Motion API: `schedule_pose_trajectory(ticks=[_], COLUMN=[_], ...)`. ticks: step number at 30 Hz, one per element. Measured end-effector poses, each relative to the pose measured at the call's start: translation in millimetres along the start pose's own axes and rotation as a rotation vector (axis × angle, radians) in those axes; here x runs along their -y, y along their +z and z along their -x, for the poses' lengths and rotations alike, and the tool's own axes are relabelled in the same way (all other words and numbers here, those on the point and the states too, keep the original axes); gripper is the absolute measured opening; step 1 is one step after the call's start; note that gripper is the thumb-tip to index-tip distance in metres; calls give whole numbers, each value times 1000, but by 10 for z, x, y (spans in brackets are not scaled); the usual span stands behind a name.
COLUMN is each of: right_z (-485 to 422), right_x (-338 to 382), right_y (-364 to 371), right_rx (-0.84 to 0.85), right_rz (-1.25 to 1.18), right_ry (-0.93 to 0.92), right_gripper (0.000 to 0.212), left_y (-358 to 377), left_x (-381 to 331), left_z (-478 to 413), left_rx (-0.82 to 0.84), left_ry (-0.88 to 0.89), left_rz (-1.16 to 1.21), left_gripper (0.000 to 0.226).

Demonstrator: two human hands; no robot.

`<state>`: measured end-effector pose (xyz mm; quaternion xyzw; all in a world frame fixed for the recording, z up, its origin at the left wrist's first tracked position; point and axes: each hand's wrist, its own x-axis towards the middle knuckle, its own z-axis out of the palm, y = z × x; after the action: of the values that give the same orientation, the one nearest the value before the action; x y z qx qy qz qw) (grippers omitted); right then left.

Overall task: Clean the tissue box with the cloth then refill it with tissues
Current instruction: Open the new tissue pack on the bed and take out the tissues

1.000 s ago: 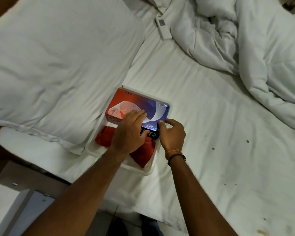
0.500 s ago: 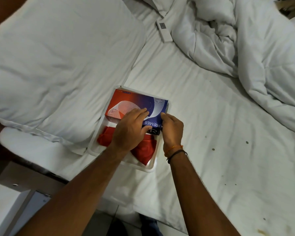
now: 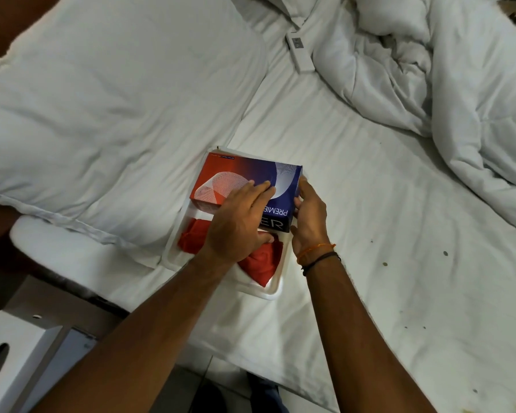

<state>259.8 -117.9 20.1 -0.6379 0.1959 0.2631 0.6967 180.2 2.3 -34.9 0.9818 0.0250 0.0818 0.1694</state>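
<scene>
A red and blue tissue pack (image 3: 236,177) lies in a white tray (image 3: 273,290) on the bed. My left hand (image 3: 236,225) rests flat on top of the pack, its thumb tucked under the near edge. My right hand (image 3: 309,222) grips the pack's right end. A red cloth (image 3: 259,263) is bunched in the tray's near half, partly hidden under my left hand. At the bottom left stands a white tissue box (image 3: 9,359) with a dark oval slot in its top.
A big white pillow (image 3: 108,108) lies left of the tray. A crumpled white duvet (image 3: 444,84) fills the far right, with a white remote control (image 3: 300,52) beside it. Small dark specks dot the bed sheet (image 3: 399,263) to the right.
My right hand has slid from the pack's near corner up along its right end. The left hand stays on top. The view has shifted slightly.
</scene>
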Motion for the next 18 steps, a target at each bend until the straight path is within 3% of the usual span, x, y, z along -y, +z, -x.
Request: schedule_pose_trajectory(ticks=[4,7,10,18], right_z=[29,103,183,145], right_x=[71,193,363,536], right_y=[61,126,194,205], right_rx=[-1,17,14,-33], right_rz=[14,22,36,217], right_ry=[-18,-94,-157,-355], right_gripper=[27,25,23,12], left_y=[-34,-52,-96,-323], left_x=[22,15,22,90], left_z=[-8,-42,-118,-160], left_rx=[-34,-170,-326,-433], left_ry=[43,27,-25,-200], left_rz=[-140,-182,-128,164], left_gripper=[111,94,79,88])
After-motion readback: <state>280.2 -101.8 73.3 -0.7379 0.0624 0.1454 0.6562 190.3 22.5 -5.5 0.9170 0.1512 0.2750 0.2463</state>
